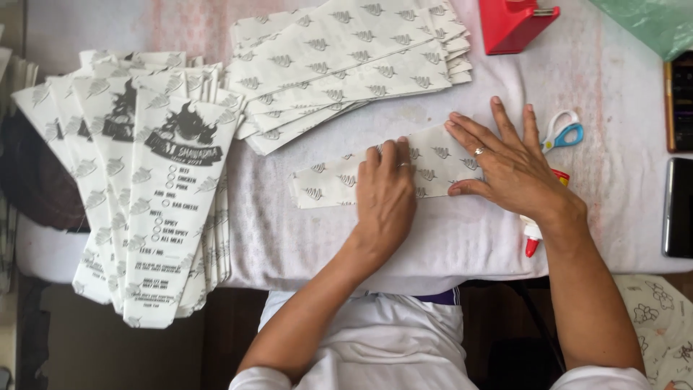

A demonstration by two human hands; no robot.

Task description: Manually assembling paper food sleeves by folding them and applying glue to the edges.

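— While both hands are pressing down, which way is the paper bag [339,180] lying?

— Its long axis is running left to right across the white cloth [462,238], tilting slightly so the right end is sitting higher in view than the left. The left end is lying bare and is pointing toward the fanned stack of printed bags [155,195] that is hanging over the table's near edge.

— And the hands?

— The left hand [386,198] is lying flat, palm down, on the middle of the bag, fingers together and pointing away from the person, holding nothing. The right hand [509,166] is spreading wide over the bag's right end, fingers fanned toward the left, also flat and gripping nothing. A ring is showing on each hand.

— What is crowding it?

— Above the bag, the second pile of bags [346,65] is sitting near its upper edge but apart from it. To the right, a glue bottle [533,235] is lying partly under the right wrist, and the scissors [561,132] are resting just beside the right fingertips. A red tape dispenser [514,23] is standing well apart at the far edge.

— Any free room?

— Bare cloth is stretching between the bag's left end and the fanned stack, and also along the near edge below the bag.
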